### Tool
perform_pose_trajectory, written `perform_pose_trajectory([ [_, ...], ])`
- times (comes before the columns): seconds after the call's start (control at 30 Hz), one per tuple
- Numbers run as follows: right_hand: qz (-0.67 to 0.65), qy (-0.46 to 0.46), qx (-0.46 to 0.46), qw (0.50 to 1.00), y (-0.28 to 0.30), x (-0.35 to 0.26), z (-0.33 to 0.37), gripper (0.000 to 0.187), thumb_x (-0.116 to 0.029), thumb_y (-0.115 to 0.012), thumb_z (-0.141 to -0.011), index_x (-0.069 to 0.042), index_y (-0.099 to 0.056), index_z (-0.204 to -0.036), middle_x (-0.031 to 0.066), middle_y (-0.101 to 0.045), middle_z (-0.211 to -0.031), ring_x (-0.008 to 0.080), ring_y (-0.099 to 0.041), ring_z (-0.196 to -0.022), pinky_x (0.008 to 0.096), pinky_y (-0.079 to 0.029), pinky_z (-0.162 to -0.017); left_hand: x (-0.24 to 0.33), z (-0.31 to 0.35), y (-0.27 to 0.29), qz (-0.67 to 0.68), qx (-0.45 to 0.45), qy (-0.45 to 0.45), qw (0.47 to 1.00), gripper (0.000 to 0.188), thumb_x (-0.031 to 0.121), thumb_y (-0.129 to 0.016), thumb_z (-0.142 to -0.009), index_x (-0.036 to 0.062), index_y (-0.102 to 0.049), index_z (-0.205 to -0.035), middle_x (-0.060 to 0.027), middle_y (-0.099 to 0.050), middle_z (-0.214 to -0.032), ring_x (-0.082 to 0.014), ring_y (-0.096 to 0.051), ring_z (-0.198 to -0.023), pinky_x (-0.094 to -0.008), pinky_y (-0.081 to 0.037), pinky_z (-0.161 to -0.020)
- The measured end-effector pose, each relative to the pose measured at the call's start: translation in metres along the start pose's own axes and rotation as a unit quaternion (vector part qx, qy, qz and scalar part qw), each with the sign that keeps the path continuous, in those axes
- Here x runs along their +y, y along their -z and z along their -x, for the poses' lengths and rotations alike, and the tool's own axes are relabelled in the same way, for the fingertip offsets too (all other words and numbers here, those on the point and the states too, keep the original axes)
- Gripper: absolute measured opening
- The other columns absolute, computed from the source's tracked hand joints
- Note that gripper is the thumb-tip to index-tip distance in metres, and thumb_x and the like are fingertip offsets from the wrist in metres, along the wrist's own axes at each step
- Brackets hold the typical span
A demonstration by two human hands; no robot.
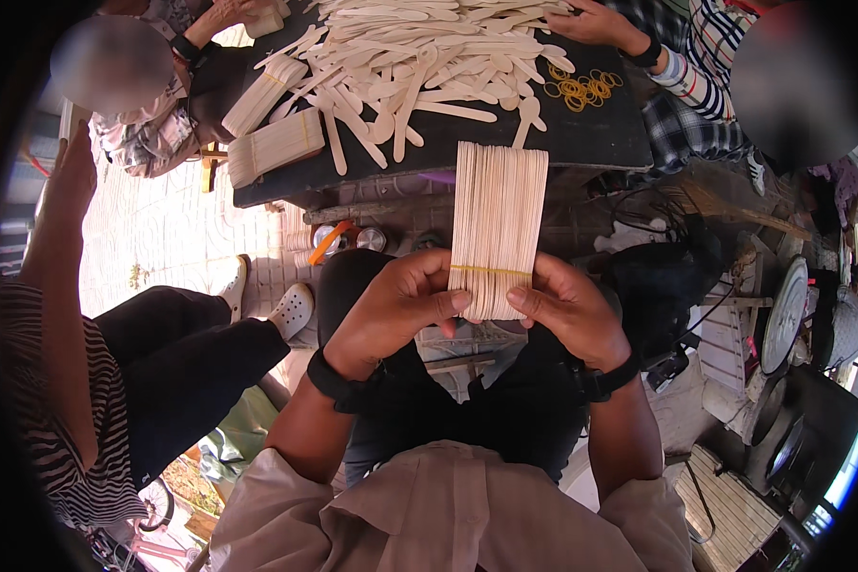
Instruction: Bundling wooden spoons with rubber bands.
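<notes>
Between my two hands a bundle of wooden spoons or sticks [499,210] stands on end above my lap, its pale edges packed side by side. One yellow rubber band [491,271] runs across its lower part. My left hand [415,291] grips the lower left side, thumb on the front face. On the lower right side my right hand [562,300] holds it the same way. The fingers behind the bundle are mostly hidden. Beyond it, a heap of loose wooden spoons [439,48] covers much of the black table [582,133].
Two banded bundles [276,148] lie on the table's left edge. A pile of yellow rubber bands [586,88] is at the right. Other people's hands reach in at the far left [224,14] and far right [596,21]. Someone in a striped top sits close at my left.
</notes>
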State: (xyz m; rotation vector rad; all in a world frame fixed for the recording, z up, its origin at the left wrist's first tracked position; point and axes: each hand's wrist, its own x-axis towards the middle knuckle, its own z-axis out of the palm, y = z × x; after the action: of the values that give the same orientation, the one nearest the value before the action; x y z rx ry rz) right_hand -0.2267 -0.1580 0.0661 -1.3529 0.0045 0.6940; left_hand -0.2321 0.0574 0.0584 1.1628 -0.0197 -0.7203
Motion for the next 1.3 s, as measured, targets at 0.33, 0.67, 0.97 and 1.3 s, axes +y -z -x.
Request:
perform_pose_trajectory([
  [0.33,-0.086,-0.034,0.016,0.996,-0.059,0.065,0.072,0.038,-0.006,-0.064,-0.081,0.002,-0.049,-0.114,0.0071,-0.059,-0.106,0.0118,-0.058,-0.094,0.0265,-0.048,-0.082,-0.063,0.080,-0.033,0.014,0.046,0.025,0.999,0.036,0.007,-0.067,-0.079,-0.0033,-0.052,-0.109,-0.0063,-0.061,-0.097,-0.0089,-0.058,-0.081,-0.0214,-0.049,-0.069],
  [0.67,-0.051,-0.022,0.040,0.998,-0.085,0.085,0.098,0.035,-0.002,-0.064,-0.080,0.003,-0.050,-0.112,0.0082,-0.060,-0.106,0.0123,-0.059,-0.095,0.0267,-0.047,-0.084,-0.090,0.108,-0.043,0.034,0.058,-0.015,0.998,0.031,-0.002,-0.065,-0.077,-0.0058,-0.054,-0.106,-0.0062,-0.061,-0.096,-0.0087,-0.057,-0.087,-0.0231,-0.047,-0.077],
  [0.97,-0.067,-0.072,0.006,0.995,-0.084,0.074,0.113,0.037,-0.007,-0.060,-0.085,0.002,-0.045,-0.117,0.0073,-0.057,-0.108,0.0118,-0.056,-0.097,0.0268,-0.047,-0.084,-0.093,0.118,-0.044,0.128,0.038,0.011,0.991,0.031,-0.003,-0.064,-0.079,-0.0056,-0.053,-0.107,-0.0069,-0.061,-0.099,-0.0100,-0.057,-0.089,-0.0243,-0.047,-0.080],
  [1.3,-0.033,-0.092,0.006,0.995,-0.084,0.081,0.116,0.036,-0.008,-0.060,-0.085,0.003,-0.045,-0.116,0.0067,-0.057,-0.105,0.0104,-0.056,-0.093,0.0259,-0.047,-0.081,-0.094,0.118,-0.045,0.099,0.048,0.024,0.994,0.039,-0.008,-0.062,-0.076,-0.0047,-0.049,-0.113,-0.0099,-0.060,-0.106,-0.0135,-0.059,-0.094,-0.0276,-0.048,-0.084],
])
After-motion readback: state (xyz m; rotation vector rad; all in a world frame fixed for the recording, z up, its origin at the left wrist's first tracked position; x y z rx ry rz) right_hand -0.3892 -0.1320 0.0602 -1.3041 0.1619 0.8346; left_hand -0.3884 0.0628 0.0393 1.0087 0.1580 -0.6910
